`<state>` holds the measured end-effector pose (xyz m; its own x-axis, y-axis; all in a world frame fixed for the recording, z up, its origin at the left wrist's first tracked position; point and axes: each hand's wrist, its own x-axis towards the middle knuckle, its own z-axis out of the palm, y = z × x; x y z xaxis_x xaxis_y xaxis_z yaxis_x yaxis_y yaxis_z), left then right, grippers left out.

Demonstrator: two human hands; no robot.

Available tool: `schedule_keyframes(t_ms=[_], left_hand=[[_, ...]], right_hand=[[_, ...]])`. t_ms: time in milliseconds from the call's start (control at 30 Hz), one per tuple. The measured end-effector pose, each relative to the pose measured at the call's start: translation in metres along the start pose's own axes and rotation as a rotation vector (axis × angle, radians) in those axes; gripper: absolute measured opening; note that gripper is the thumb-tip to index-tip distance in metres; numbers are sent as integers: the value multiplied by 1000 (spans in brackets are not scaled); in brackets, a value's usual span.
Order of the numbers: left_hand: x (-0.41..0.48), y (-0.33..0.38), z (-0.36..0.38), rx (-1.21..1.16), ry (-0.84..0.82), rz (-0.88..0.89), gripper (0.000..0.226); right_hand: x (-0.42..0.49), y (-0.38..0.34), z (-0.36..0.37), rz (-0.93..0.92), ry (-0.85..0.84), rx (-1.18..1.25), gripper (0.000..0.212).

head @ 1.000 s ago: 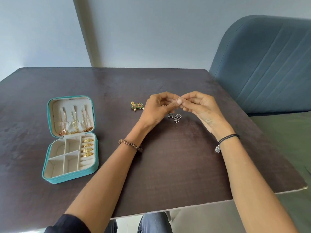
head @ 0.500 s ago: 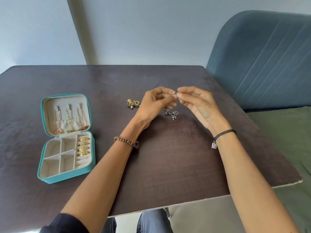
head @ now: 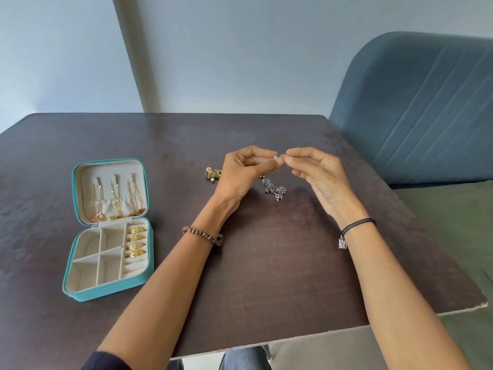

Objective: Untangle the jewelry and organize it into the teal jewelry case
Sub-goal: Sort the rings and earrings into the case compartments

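Observation:
The teal jewelry case (head: 80,292) lies open at the table's left, with gold chains (head: 116,201) hanging in its lid and several gold rings (head: 137,241) in its ring rolls. My left hand (head: 242,172) and my right hand (head: 317,172) meet fingertip to fingertip above the table's middle, both pinching a tiny stud earring (head: 275,157) between them. A dark silver earring piece (head: 274,188) lies on the table under my hands. A gold and green earring pair (head: 212,174) sits just left of my left hand.
The dark brown table (head: 280,263) has its front edge near me and its right edge beside a blue padded seat back (head: 416,108). A green cushion (head: 458,236) lies right of the table. The case's square compartments (head: 96,260) hold nothing.
My hands have drawn slightly apart at the fingertips, so the small stud now shows between them. The jewelry on the table and the case have not moved.

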<state>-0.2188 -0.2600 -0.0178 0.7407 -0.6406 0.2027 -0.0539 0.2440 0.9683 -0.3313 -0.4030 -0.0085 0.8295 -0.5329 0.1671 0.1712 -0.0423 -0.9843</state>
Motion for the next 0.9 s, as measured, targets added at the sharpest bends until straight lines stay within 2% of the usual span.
schedule_keyframes(t_ms=[167, 400, 500, 667, 767, 900], left_hand=[[-1, -2, -3, 30, -5, -3, 28], [-7, 5, -4, 64, 12, -15, 12], [-14, 11, -10, 106, 36, -23, 9], [-44, 26, -25, 222, 168, 27, 18], [-62, 24, -37, 305, 247, 26, 15], [-71, 10, -51, 576, 383, -15, 11]], right_hand=[[1, 1, 4, -29, -9, 1, 19], [-2, 1, 18, -77, 65, 2, 12], [-6, -2, 25, -93, 41, -21, 14], [-14, -6, 41, -51, -59, -90, 17], [-19, -3, 55, -40, -148, -186, 17], [-24, 8, 72, -13, -230, -308, 17]])
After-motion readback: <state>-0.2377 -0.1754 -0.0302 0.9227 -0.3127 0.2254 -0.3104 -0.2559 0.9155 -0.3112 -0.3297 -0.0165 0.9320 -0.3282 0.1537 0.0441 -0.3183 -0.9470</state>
